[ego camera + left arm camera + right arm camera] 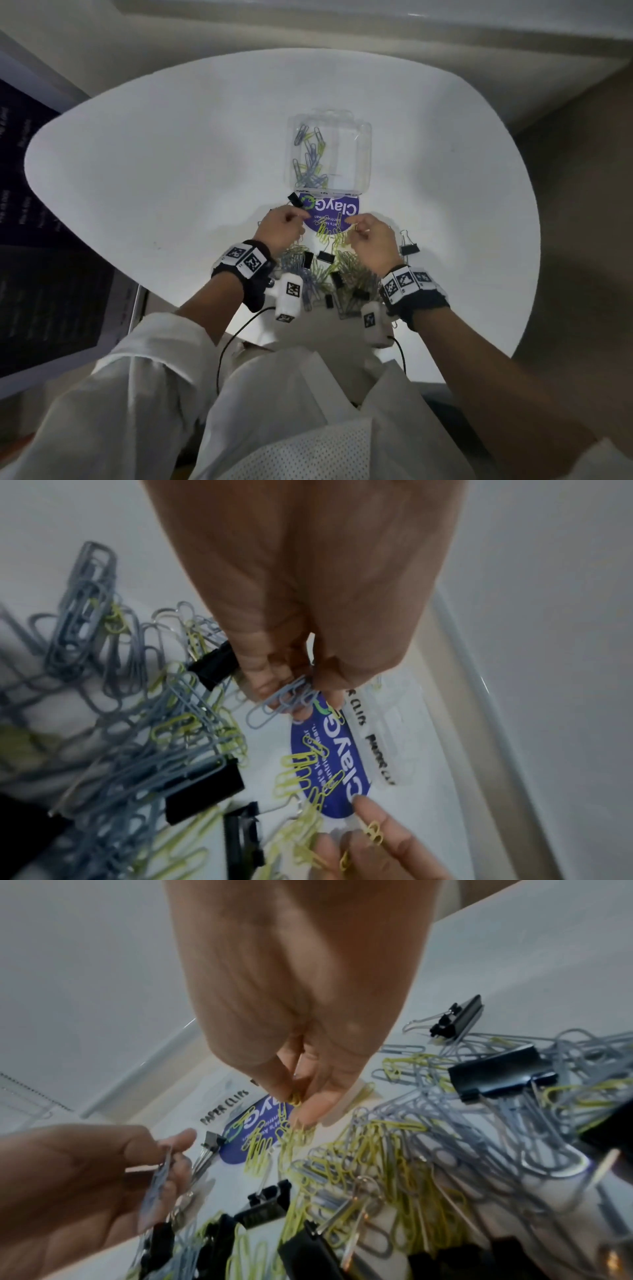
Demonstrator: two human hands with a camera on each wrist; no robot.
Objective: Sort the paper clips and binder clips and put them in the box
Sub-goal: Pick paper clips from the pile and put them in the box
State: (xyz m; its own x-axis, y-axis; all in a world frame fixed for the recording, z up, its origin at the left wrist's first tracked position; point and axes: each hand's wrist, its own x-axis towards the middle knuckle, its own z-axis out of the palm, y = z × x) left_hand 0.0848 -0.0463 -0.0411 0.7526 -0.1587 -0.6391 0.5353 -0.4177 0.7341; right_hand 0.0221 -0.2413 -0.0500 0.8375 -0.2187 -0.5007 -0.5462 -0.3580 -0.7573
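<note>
A clear plastic box (363, 137) lies open on the white table, with blue and yellow paper clips (310, 157) in its left part. Its lid carries a purple label (334, 207). Near the table's front edge is a heap of blue and yellow paper clips (346, 270) mixed with black binder clips (325, 256). My left hand (282, 224) pinches a small bunch of blue paper clips (284, 702) just above the label. My right hand (368, 236) pinches a few yellow paper clips (295, 1098) beside the label's right end.
The round white table (171, 171) has bare surface to the left, right and behind the box. One binder clip (409, 246) lies apart at the right of the heap, another (295, 199) by the lid's left corner. A dark panel (41, 240) stands at left.
</note>
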